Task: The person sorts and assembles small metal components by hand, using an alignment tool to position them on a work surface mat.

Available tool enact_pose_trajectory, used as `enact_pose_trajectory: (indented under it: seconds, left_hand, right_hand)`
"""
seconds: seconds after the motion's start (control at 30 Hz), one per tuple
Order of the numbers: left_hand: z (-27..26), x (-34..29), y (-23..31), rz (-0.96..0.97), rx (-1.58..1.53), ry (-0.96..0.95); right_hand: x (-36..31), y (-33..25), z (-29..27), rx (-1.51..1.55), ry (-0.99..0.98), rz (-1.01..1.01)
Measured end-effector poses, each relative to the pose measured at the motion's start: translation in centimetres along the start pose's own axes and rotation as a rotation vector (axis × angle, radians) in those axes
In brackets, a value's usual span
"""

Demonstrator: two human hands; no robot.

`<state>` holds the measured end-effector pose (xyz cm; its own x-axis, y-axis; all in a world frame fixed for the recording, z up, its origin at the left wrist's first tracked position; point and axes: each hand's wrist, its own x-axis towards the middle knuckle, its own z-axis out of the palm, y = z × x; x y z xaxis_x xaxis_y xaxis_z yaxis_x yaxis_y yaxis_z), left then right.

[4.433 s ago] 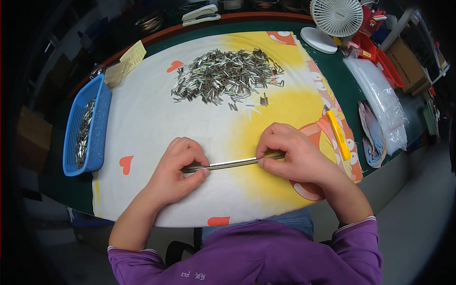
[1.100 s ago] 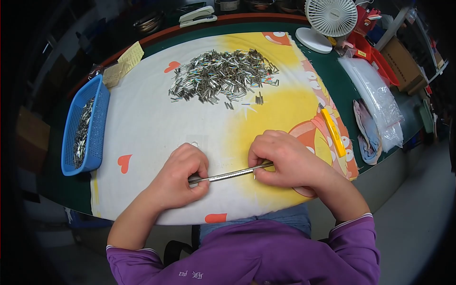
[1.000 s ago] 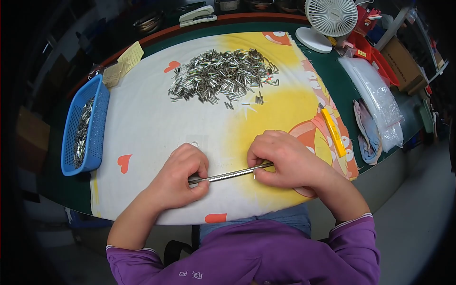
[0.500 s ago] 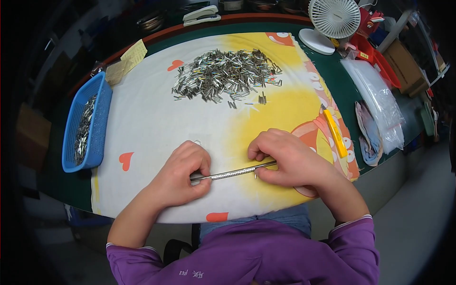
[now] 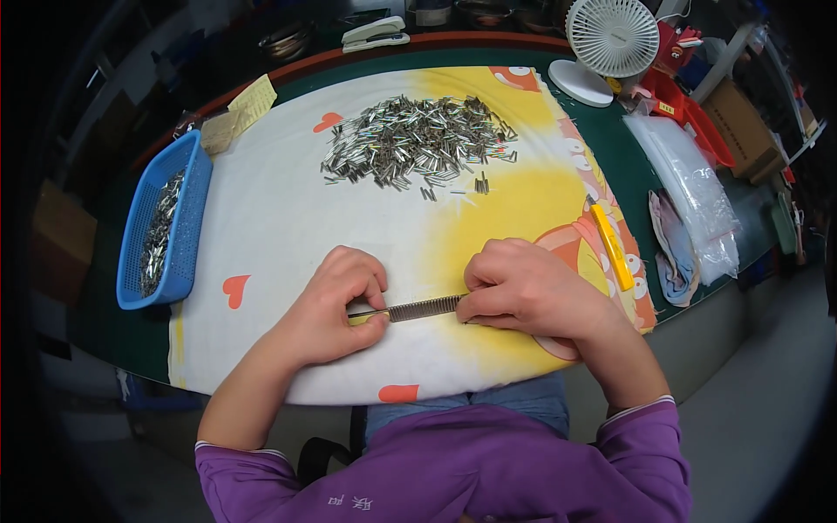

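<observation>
Near the cloth's front edge, my left hand (image 5: 346,307) and my right hand (image 5: 523,290) pinch the two ends of a narrow row of small metal pins (image 5: 425,309). The pins sit side by side, so the row looks ridged. At its left end a thin strip shows under my left fingers; my right fingers hide the other end. Farther back lies a heap of loose silvery metal pins (image 5: 423,139), with a few stray pins (image 5: 481,183) at its front.
A blue basket (image 5: 197,222) holding more metal pins stands at left. On the right lie a yellow utility knife (image 5: 614,247), a crumpled cloth (image 5: 671,248) and clear plastic bags (image 5: 684,179). At the back are a white fan (image 5: 613,39), a red tray (image 5: 708,135) and a stapler (image 5: 375,35).
The row has turned over between my fingers, from a shiny dotted edge to a dark ridged face. My right hand has shifted slightly left, and its fingers now cover the row's right end.
</observation>
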<state>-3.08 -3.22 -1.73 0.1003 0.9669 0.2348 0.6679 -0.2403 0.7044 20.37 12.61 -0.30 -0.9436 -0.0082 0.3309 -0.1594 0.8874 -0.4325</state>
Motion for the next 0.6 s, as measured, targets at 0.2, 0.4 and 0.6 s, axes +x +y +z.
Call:
enact_pose_trajectory:
  seconds: [0.2, 0.4, 0.6]
  left_hand:
    - [-0.16, 0.15, -0.18, -0.003, 0.006, 0.008]
    - [-0.14, 0.30, -0.17, -0.031, -0.004, 0.006]
    - [0.03, 0.06, -0.29, -0.031, -0.006, 0.016]
  right_hand:
    - [-0.23, -0.17, -0.45, 0.013, -0.020, 0.019]
    - [-0.24, 0.19, -0.59, -0.056, 0.033, 0.070]
    - [-0.06, -0.04, -0.46, -0.082, 0.081, 0.083]
